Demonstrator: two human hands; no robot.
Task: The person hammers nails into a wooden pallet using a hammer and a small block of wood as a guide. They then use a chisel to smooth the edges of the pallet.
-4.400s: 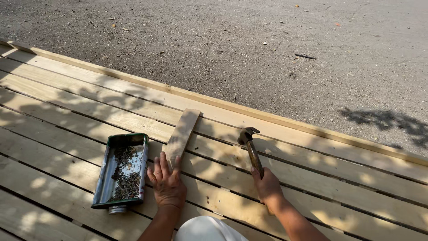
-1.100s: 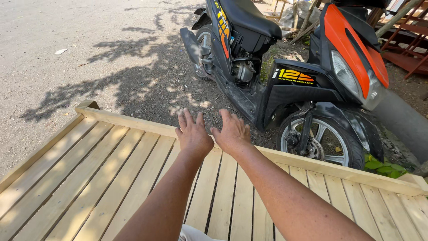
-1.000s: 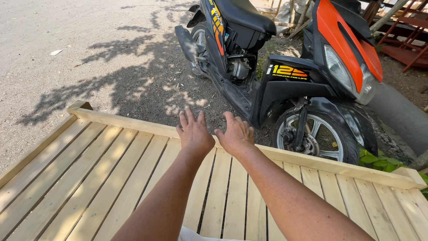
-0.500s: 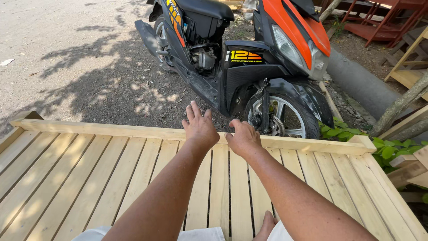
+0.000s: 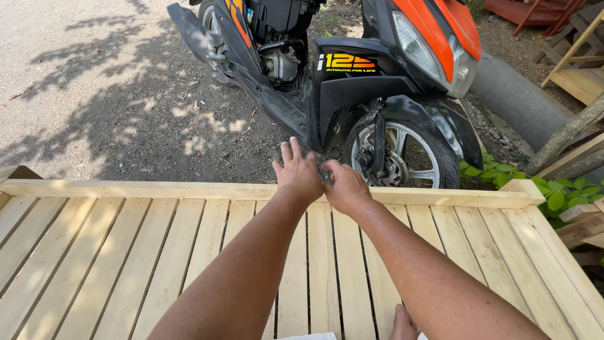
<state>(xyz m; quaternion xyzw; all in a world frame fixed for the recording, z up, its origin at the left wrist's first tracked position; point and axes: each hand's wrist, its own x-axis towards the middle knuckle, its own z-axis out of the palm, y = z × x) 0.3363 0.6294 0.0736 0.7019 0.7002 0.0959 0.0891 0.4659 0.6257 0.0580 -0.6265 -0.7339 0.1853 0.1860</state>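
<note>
- Wooden platform [image 5: 126,252]: pale slats run toward 12 o'clock and end at a crosswise edge rail [image 5: 157,189]. All slats in view lie flat and evenly gapped. Judged from this, the decking on this section is laid; whether it is nailed cannot be told
- Left hand [image 5: 299,176]: rests at the edge rail, at 12 o'clock from the person, fingers spread apart and pointing past the rail. It clamps nothing that shows
- Between the hands: a small dark spot shows where the thumbs meet; too small to identify
- Right hand [image 5: 346,189]: just beside the left hand, touching it at the thumb side, fingers curled downward over the rail. Whether it grips anything cannot be told
- Work remaining, as a judgement: the hands attend to the middle of the rail, so that spot appears to be the item in hand
- Motor scooter [image 5: 352,82]: black and orange, parked on the ground at 1 o'clock beyond the rail, front wheel [image 5: 402,154] near the hands but apart from the platform
- Green plants [image 5: 535,182]: at 3 o'clock, past the platform corner
</note>
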